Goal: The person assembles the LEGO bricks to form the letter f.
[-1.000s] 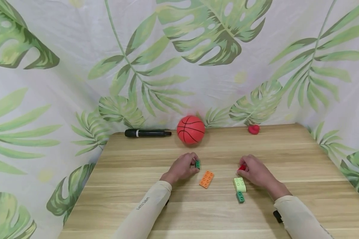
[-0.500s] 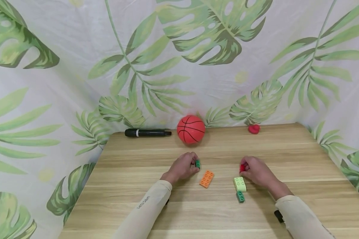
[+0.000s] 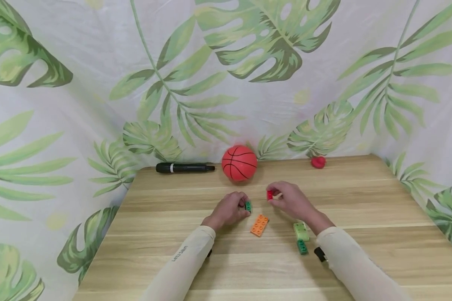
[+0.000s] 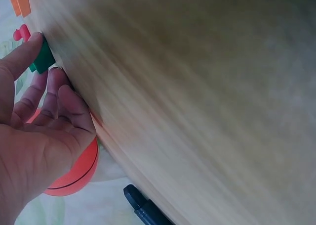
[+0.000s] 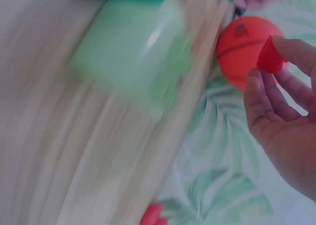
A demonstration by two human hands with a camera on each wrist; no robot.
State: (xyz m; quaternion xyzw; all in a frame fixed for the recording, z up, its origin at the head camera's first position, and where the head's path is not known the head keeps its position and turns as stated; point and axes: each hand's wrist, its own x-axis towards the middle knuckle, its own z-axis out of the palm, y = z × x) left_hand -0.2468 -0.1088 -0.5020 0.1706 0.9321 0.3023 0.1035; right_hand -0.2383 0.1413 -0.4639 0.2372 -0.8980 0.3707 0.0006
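Observation:
My left hand (image 3: 229, 210) pinches a small green building brick (image 3: 248, 207) between thumb and fingers, low over the wooden table. In the left wrist view the green brick (image 4: 43, 58) shows between thumb and forefinger. A small red building brick (image 3: 270, 195) is pinched in my right hand (image 3: 291, 200), to the right of the green one and a little farther back. The right wrist view shows this red brick (image 5: 270, 56) at the fingertips. Between the hands and nearer lies an orange studded brick (image 3: 259, 225). A light green brick (image 3: 301, 231) lies beneath the right wrist, another green brick (image 3: 302, 247) against its near end.
At the back of the wooden table (image 3: 165, 200) stand a red ball (image 3: 239, 163) with black lines and a black microphone (image 3: 185, 168) lying on its side. A small red object (image 3: 318, 162) sits at the back right. Leaf-patterned cloth (image 3: 226, 83) hangs behind the table.
My right hand has carried the red brick left and slightly back, away from beside the light green brick, towards the left hand. The left hand and its green brick stay in place.

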